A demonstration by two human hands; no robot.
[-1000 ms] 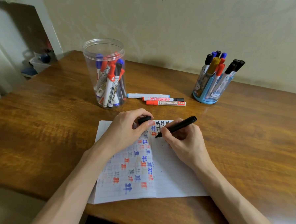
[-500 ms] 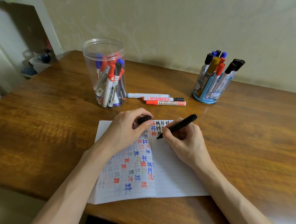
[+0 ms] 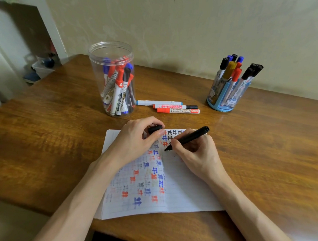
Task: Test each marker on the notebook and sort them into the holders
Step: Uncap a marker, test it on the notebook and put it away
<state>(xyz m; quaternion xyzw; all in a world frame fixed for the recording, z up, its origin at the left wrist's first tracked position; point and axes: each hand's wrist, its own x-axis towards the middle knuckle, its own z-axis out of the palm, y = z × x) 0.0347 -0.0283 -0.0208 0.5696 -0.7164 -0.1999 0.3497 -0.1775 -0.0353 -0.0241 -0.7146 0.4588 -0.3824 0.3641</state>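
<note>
Right now the right hand (image 3: 198, 155) is wrapped around a black marker (image 3: 187, 138), tilted with its tip down at the open notebook (image 3: 187, 192) near the spine, just beside rows of red, blue and black test marks. Over on the left page the left hand (image 3: 135, 137) pinches the black cap (image 3: 155, 129) between thumb and fingers. Behind the notebook, three markers (image 3: 173, 107) lie side by side on the wooden table (image 3: 43, 142), between a clear jar (image 3: 112, 77) and a blue holder (image 3: 227, 92), both holding markers.
</note>
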